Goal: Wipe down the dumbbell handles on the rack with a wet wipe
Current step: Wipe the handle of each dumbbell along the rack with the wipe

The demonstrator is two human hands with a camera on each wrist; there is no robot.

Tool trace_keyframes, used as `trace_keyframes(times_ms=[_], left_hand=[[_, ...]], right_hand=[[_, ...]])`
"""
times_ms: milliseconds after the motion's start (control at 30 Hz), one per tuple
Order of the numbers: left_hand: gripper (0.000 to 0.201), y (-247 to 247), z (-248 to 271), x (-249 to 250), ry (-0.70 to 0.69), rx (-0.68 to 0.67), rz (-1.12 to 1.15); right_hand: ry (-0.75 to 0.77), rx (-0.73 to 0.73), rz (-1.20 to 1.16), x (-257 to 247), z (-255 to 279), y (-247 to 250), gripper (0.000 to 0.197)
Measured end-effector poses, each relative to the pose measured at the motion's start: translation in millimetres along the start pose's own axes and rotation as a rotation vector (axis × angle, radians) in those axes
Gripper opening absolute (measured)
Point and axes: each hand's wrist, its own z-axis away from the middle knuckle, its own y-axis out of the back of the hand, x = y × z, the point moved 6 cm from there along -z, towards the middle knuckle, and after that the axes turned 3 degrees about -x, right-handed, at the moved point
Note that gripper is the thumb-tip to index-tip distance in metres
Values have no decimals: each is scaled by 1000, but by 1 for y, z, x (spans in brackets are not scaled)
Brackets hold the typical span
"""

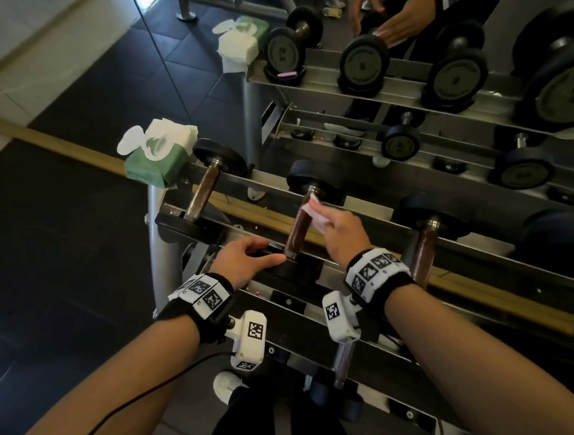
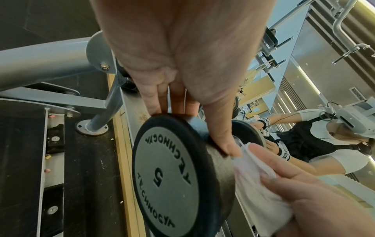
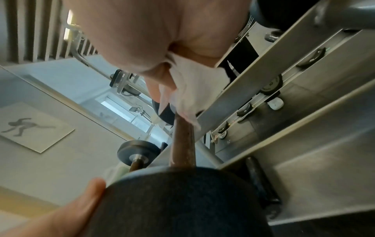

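The middle dumbbell lies across the rack's top tier [image 1: 271,198], its brown handle [image 1: 299,228] pointing away from me. My left hand [image 1: 248,260] grips its near black head [image 2: 168,176], marked 5, with the fingers over the far rim and the thumb on the side. My right hand [image 1: 342,234] pinches a white wet wipe [image 1: 316,212] and presses it on the far part of the handle [image 3: 182,141]. In the right wrist view the wipe [image 3: 188,89] is draped over the handle's far end. The left wrist view shows the wipe [image 2: 255,184] beside the head.
A green pack of wipes [image 1: 156,158] sits on the rack's left end. More dumbbells lie to the left [image 1: 206,188] and right [image 1: 425,242], and one on the lower tier [image 1: 343,365]. A mirror [image 1: 403,59] behind the rack reflects it all. Dark floor tiles lie to the left.
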Motion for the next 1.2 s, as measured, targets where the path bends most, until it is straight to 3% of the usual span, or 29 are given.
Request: trace_keyframes(times_ms=[67,133,200,367,467,633,733,800,967,1067,1200], left_hand=[[62,0,1,-1,4,6,5],[61,-1,1,-2,3,13,10],[59,-2,2,-2,-3,22,17],[57,-3,2,-3,-11,27,35],[53,-4,3,-1,-12,27,35],[49,-4,7,6,-26,22,24],[50,-4,10,7,-23,22,35],[50,-6,12,8,-25,26,28],[50,-6,19,10,-20,22,35],[53,-4,24,13,-21,8,46],[54,-3,30,16,13,6,55]], right_hand=[[-11,-33,153,-4,-10,-6,52],[-45,-168,355,2,-11,-24,68],[19,-245,515,1,-2,-37,78],[213,-311,593,4,14,-40,77],[248,-457,662,6,19,-41,63],[106,-458,264,-11,17,-21,40],[-55,-369,-59,-14,6,-2,51],[-67,-307,-149,-15,-3,9,49],[-78,-335,-124,-27,-13,18,29],[-114,-281,-81,-30,-17,21,24],[-216,-254,-200,-33,-19,20,16]])
